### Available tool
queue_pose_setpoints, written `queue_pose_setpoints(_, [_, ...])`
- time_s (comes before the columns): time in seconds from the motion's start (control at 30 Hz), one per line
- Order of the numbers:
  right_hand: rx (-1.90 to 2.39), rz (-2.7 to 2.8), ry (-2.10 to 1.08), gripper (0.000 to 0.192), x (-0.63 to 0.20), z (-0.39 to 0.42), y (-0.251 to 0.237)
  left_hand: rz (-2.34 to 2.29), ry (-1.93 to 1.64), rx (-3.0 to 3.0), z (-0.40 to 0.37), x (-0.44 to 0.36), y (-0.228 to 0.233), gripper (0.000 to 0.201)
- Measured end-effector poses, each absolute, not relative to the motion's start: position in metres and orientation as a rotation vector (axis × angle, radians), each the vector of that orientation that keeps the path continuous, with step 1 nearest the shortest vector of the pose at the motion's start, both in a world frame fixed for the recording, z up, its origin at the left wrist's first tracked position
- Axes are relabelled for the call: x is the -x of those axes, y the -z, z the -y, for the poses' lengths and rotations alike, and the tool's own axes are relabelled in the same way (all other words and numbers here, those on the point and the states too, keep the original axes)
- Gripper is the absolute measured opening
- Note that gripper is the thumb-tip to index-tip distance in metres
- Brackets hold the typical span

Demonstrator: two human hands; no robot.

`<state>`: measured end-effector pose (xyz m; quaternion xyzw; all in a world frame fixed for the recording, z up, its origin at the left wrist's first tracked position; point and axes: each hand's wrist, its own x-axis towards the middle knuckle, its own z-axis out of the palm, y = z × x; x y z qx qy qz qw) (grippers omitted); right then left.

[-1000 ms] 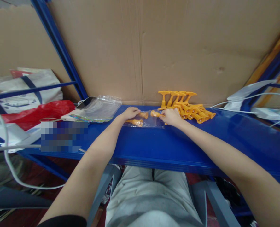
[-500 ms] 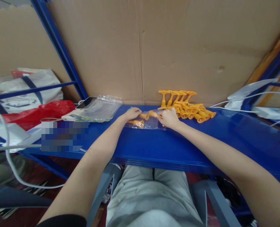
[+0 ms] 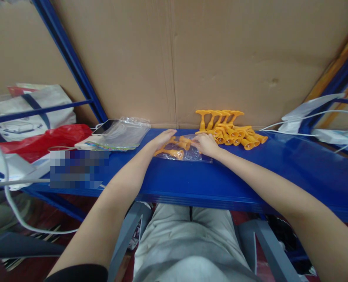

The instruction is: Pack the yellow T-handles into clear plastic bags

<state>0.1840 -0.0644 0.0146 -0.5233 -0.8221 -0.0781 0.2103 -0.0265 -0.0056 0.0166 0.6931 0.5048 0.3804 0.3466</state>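
a big sheet of brown cardboard [image 3: 118, 55] stands at the back like a wall. in front of it goes the long blue table [image 3: 180, 178]. at the far left there is a white cloth bag [image 3: 58, 105], and before it a crumpled red plastic [image 3: 53, 139]. the heap of yellow pieces [image 3: 234, 135] is on the table near the cardboard, to the right of the hands; several show their t-shaped ends upward. the stack of clear bags [image 3: 122, 135] lies to the left of the hands. one more clear bag [image 3: 193, 156] lies on the table between both hands. the left hand [image 3: 164, 138] is at its left end; how tightly the fingers close, i cannot tell. the right hand [image 3: 206, 144] touches its right part, fingers narrow, but its grip i cannot tell. inside are at least two bagged pieces [image 3: 178, 154], flared ends toward the right.
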Motion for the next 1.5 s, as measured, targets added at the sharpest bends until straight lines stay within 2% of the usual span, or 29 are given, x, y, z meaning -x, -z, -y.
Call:
queue_pose_setpoints(0.13, [1.102,2.225,0.066,0.02,-0.191,0.045,-0.002,-1.329,-1.011,-1.733,0.003,0.027,-0.016,0.029])
queue_pose_setpoints(0.27, [0.974,2.231,0.019,0.034,-0.199,0.036,0.006,-1.418,-1.04,-1.737,0.005,0.025,-0.018,0.03])
queue_pose_setpoints(0.37, [1.076,2.254,0.105,0.041,-0.199,0.043,0.007,-1.48,-1.032,-1.758,0.008,0.022,-0.019,0.03])
queue_pose_setpoints(0.53, [1.48,2.254,0.242,0.037,-0.19,0.061,-0.001,-1.525,-1.017,-1.821,0.008,0.022,-0.018,0.027])
queue_pose_setpoints(0.63, [1.569,2.264,0.235,0.034,-0.186,0.067,-0.007,-1.543,-1.01,-1.848,0.008,0.023,-0.019,0.028])
queue_pose_setpoints(0.8, [1.649,2.108,-0.016,0.031,-0.184,0.068,-0.012,-1.546,-1.013,-1.863,0.008,0.024,-0.021,0.031])
queue_pose_setpoints(0.97, [1.492,1.923,-0.397,0.024,-0.182,0.06,-0.01,-1.529,-1.012,-1.819,0.008,0.024,-0.02,0.03])
queue_pose_setpoints(1.13, [1.351,1.861,-0.697,0.029,-0.186,0.049,-0.003,-1.521,-1.013,-1.822,0.008,0.025,-0.02,0.029])
queue_pose_setpoints(1.37, [1.223,1.887,-0.784,0.043,-0.189,0.038,0.006,-1.579,-0.934,-1.934,0.006,0.023,-0.02,0.033])
queue_pose_setpoints(1.5, [1.231,1.95,-0.744,0.043,-0.191,0.041,0.005,-1.674,-0.917,-2.127,0.004,0.026,-0.019,0.04])
